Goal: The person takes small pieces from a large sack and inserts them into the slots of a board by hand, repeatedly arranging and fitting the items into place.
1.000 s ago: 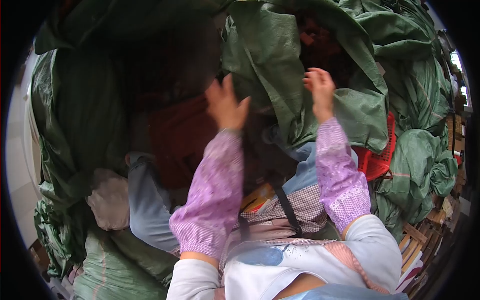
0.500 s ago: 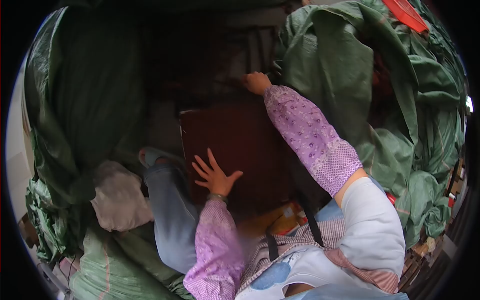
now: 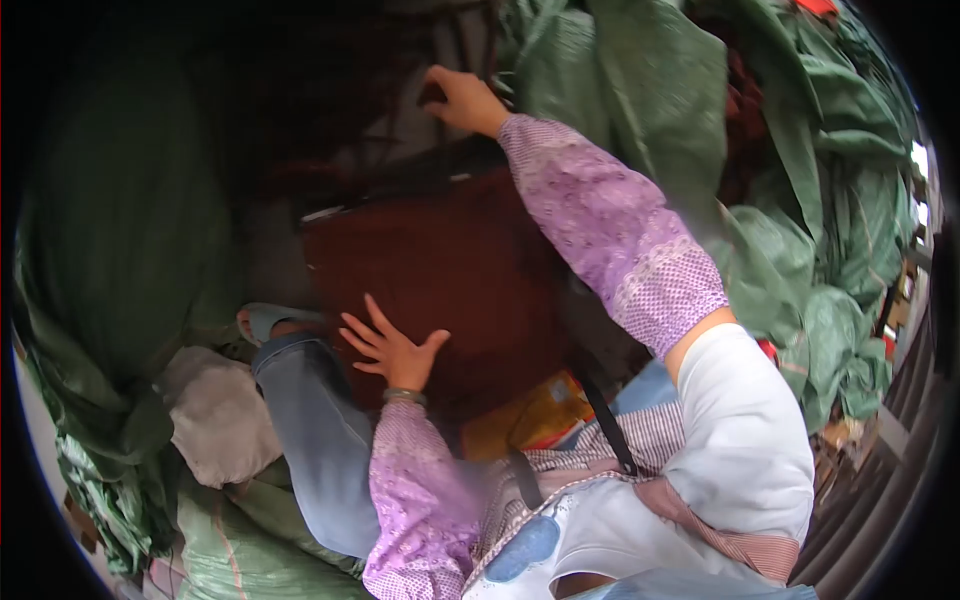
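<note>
A flat reddish-brown panel (image 3: 450, 270) lies in front of my body, its far edge dark with a few pale marks. My left hand (image 3: 397, 355) rests on the near left part of it, fingers spread and thumb out. Beyond the far edge is my right hand (image 3: 463, 100), its fingers curled in near dark frame-like bars (image 3: 470, 40). Whatever may be between those fingers is too dark to make out. Purple patterned sleeves (image 3: 600, 215) cover both forearms.
Green woven sheeting (image 3: 650, 110) hangs in folds on the right and more of it (image 3: 120, 260) on the left. A pale cloth bundle (image 3: 220, 415) sits beside my leg (image 3: 315, 440). A yellow packet (image 3: 530, 415) shows near my lap. The far area is very dark.
My right hand has moved farther forward, past the panel's far edge. The view has shifted, so the panel and my left hand appear farther left; the left hand stays spread on the panel.
</note>
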Demonstrator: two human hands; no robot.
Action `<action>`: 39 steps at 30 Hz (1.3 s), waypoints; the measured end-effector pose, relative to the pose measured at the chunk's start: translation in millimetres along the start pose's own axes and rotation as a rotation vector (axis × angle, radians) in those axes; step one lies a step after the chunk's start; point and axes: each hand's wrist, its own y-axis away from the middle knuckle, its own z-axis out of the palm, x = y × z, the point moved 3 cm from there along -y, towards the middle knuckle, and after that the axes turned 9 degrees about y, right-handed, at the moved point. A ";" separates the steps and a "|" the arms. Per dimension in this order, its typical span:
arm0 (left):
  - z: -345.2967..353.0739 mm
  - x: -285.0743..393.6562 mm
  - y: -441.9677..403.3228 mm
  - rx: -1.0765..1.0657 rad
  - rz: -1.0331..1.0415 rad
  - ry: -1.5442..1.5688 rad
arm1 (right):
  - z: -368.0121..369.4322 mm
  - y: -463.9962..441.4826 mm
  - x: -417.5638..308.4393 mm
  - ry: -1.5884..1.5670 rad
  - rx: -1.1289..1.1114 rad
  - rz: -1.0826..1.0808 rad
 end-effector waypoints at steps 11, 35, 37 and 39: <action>6.9 -11.5 -11.6 0.067 0.027 0.024 | -37.4 275.9 32.7 -0.529 0.117 0.720; 6.4 -17.7 -20.8 0.087 -0.012 -0.013 | -112.4 291.6 -33.1 -0.127 0.267 0.629; 5.0 -15.5 -21.4 0.091 -0.013 -0.004 | -149.5 293.9 -41.0 -0.392 0.247 0.683; 4.2 -16.1 -21.6 0.094 -0.012 0.005 | -169.1 299.6 -48.3 -0.522 0.236 0.706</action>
